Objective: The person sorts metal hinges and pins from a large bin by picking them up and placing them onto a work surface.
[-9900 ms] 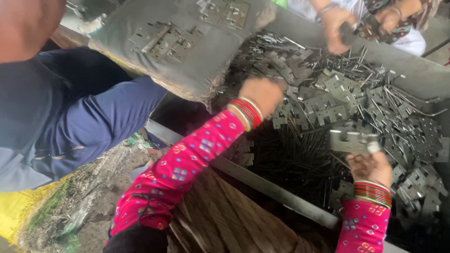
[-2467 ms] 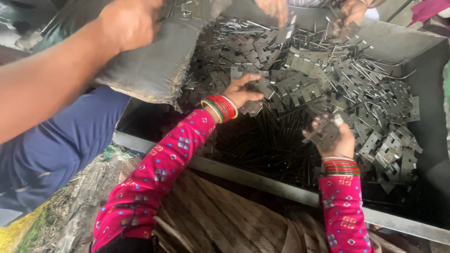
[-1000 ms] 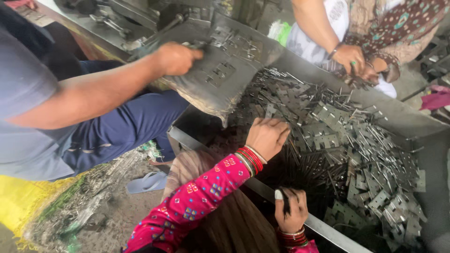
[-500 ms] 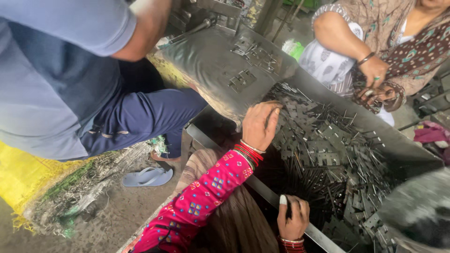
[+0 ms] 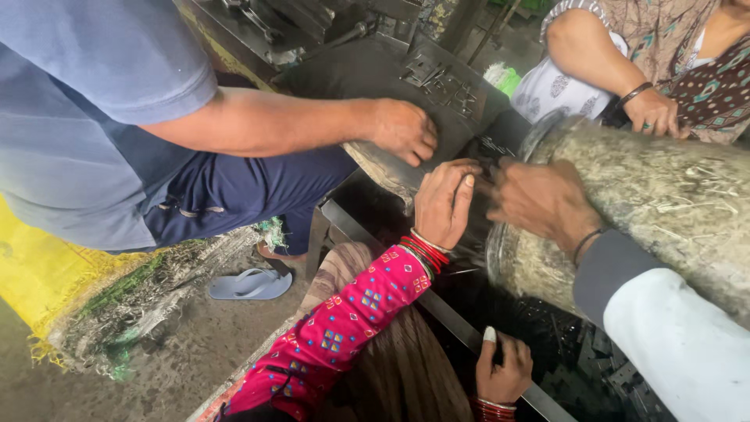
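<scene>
Crowded workshop floor, grey and littered, around a dark metal bin edged by a long steel bar (image 5: 461,328); beyond that bar, a heap of small dark stamped metal parts (image 5: 601,367), mostly hidden under a bulky grey woven sack (image 5: 672,219) tipped over the bin; left hand (image 5: 445,205), pink-sleeved with red bangles, held flat just past the bar, fingers together and extended, touching the sack's mouth, gripping nothing; right hand (image 5: 504,373) curled around the bar itself, thumb up; a co-worker's hand (image 5: 543,199) pressed against the sack beside the left hand. Likely risks: sack slipping and dumping sharp parts onto the flat left hand; right-hand fingers pinched between bar and load.
</scene>
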